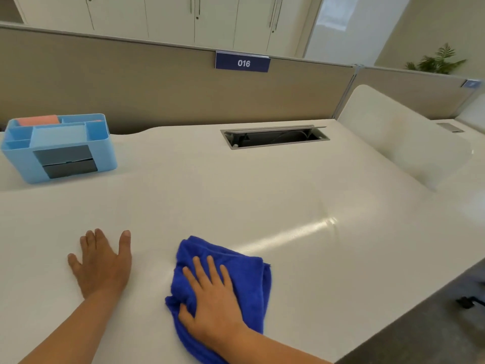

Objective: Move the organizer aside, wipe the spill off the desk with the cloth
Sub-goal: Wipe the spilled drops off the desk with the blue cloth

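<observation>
Two hands are down on the white counter (236, 195), both flat and spread. The right hand (210, 295) is pressed palm-down on a bunched-up blue microfiber cloth (246, 274), fingers open on top of it, thumb tucked into a fold at the cloth's near-left edge. The left hand (102, 264) rests bare on the counter just left of the cloth, holding nothing.

The light blue desk organizer (60, 148) sits well away from the cloth, up at the far left by the counter's back edge, with a pink pad in one rear compartment and dark drawer fronts facing the camera. Far beyond the cloth, a metal cable hatch (275, 136) is set into the counter, lid propped open. Behind that runs a beige partition (131, 82) with a blue "016" tag (242, 63).

There's a glossy streak of glare on the counter just past the cloth to the right; can't tell if it's wet. White cabinets line the back wall, and a potted plant (435, 60) is at the far right.
</observation>
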`<state>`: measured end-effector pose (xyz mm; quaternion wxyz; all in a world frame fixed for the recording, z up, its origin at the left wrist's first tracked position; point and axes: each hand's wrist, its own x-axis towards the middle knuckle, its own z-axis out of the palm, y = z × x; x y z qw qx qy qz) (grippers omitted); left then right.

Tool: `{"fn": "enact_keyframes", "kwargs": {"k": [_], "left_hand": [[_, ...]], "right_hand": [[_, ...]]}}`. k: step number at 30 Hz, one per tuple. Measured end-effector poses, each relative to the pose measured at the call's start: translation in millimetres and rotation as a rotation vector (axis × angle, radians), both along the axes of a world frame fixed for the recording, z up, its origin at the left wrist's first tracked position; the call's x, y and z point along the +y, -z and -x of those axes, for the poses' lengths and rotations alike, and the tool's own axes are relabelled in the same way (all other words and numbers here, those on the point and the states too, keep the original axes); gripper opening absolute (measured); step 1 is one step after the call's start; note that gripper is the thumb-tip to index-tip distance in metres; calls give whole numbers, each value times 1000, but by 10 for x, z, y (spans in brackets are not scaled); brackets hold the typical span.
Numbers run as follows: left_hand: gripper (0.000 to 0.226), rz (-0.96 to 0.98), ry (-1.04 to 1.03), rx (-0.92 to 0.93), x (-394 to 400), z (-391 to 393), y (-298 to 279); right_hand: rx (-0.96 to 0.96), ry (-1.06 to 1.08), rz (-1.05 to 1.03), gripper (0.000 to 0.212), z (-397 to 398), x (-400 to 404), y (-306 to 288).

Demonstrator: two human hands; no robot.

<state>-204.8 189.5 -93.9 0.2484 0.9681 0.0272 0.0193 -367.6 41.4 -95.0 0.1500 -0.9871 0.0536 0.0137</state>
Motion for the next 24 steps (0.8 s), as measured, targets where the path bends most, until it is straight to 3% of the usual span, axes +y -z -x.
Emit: {"fn": "enact_keyframes", "kwargs": {"k": [6,10,15,20,24], "left_hand": [[68,124,-36,23,3,9,-40],[65,299,-78,27,8,53,-90],[64,401,-93,11,9,42,-101],[61,452,-90,-29,45,18,-66],[58,461,-47,-24,54,-101,-60]], "right_hand": [[-1,-185,85,65,-592,98,-54],[-52,-226,149,66,-483,80,-64],[-34,-360,252,100,-250,112,116],[26,-386,238,65,-765,107,-135],[39,-436,93,64,-1438,73,-85]]}}
